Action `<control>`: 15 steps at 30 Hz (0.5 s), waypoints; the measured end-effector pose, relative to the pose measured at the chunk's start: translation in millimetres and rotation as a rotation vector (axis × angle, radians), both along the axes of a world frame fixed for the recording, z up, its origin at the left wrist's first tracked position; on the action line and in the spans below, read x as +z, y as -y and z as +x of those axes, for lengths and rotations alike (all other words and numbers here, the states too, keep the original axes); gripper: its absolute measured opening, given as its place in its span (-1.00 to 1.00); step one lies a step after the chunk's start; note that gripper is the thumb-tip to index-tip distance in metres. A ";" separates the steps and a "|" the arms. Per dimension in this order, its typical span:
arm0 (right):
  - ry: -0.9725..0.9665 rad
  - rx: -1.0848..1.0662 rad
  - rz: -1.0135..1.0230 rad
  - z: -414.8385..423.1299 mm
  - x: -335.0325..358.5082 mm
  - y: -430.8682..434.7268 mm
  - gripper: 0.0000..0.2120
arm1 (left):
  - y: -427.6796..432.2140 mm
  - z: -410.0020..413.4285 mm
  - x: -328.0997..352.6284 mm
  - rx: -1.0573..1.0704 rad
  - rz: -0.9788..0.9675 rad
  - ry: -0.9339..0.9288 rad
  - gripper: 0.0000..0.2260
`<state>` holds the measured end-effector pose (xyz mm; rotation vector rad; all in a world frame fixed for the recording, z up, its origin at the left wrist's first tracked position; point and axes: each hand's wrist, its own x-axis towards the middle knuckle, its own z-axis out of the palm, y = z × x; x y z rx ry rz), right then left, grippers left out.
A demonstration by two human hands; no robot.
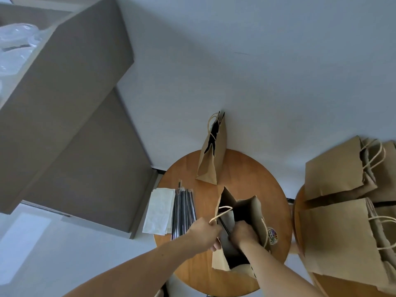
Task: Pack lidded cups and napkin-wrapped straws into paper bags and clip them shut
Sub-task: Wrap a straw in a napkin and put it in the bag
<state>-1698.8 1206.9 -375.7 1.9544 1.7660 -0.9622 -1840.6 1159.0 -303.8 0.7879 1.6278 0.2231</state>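
Bag [256, 211] open on the table [246, 168], left hand [203, 232] pinching its rim, right hand [243, 233] curled inside, grasp hidden: best hold the mouth wide; straws [184, 213] and napkins [159, 209] lie left of it.

A pale grey-white wall [257, 61] fills the upper part of the view, evenly and softly lit. At left stand grey-brown cabinets [75, 93] in two steps, the lower one [96, 168] set further back. A round wooden bench [246, 168] sits against the wall, and the edge of a second one [296, 221] is just beside it. The floor [64, 254] is pale, with a brighter patch at left.
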 end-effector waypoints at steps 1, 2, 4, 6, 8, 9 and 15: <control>0.021 -0.006 0.026 -1.4 -5.3 0.3 -0.84 | 0.5 -2.1 -1.1 0.007 -0.001 0.000 -0.71; 0.035 0.004 0.051 -3.0 -10.4 -0.2 -0.80 | 0.8 -4.0 -2.2 0.016 0.001 0.004 -0.72; 0.046 0.064 0.091 -5.8 -13.4 1.6 -0.84 | 0.9 -6.5 -3.6 0.018 0.009 0.008 -0.74; 0.068 0.130 0.119 -7.6 -10.9 2.6 -0.90 | -0.3 -6.7 -3.8 -0.001 0.013 0.007 -0.74; 0.093 0.184 0.150 -7.0 -8.9 3.9 -0.77 | -1.7 -5.1 -3.3 -0.010 0.018 0.009 -0.73; 0.104 0.200 0.179 -6.5 -5.7 3.7 -0.73 | -2.5 -3.8 -2.6 -0.007 0.022 0.010 -0.73; 0.009 0.319 0.477 5.5 55.4 -6.6 -0.67 | -4.6 2.3 1.9 0.002 0.110 -0.020 -0.80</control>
